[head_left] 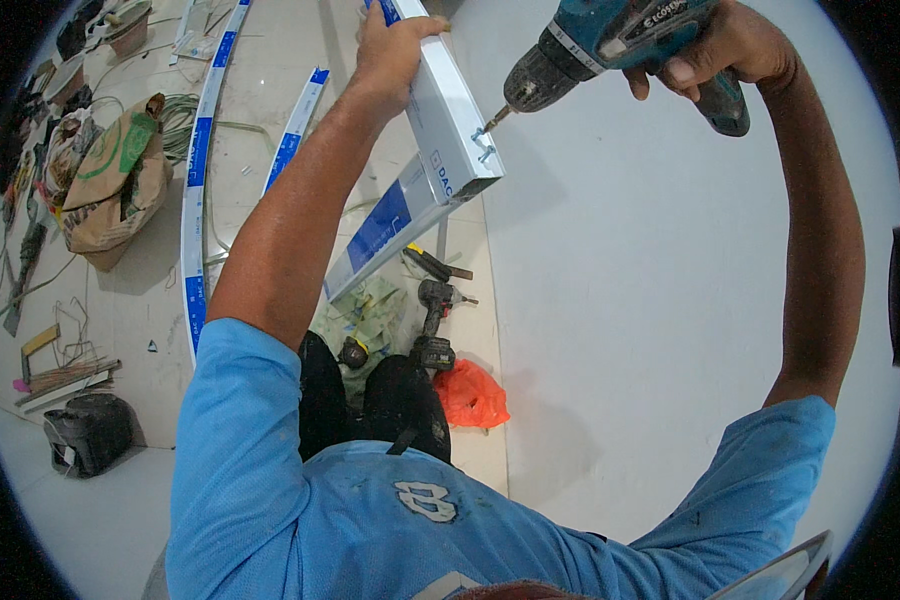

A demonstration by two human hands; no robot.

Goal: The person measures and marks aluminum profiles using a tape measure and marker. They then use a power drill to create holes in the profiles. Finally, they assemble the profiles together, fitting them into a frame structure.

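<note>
We see a white profile (445, 115) with blue film held aloft in front of the worker, its long axis running from the upper edge of the view down and slightly to the right, toward its near, open end. The left hand (395, 50) is closed about the far part of this piece; some of its fingers are hidden behind the profile, so we cannot tell how they are placed there. The right hand (745, 45) is wrapped around the grip of a teal drill (595, 40), one finger showing below the body.

We note the governing relation: the profile lies to the left of the right hand and slightly nearer the worker, and the drill's axis slants across the profile's length rather than along it. The bit (497, 120) reaches the face close to the near end, beside small bluish bits (483, 142) too small to identify. The left hand is the nearer to the profile, being in contact with it; the right meets it, we judge, only through the tool.

Beneath the near end, a second profile (385, 228) slants down and left. Below it lies a black cordless driver (433, 325), with a red plastic bag (472, 393) just beside.
</note>
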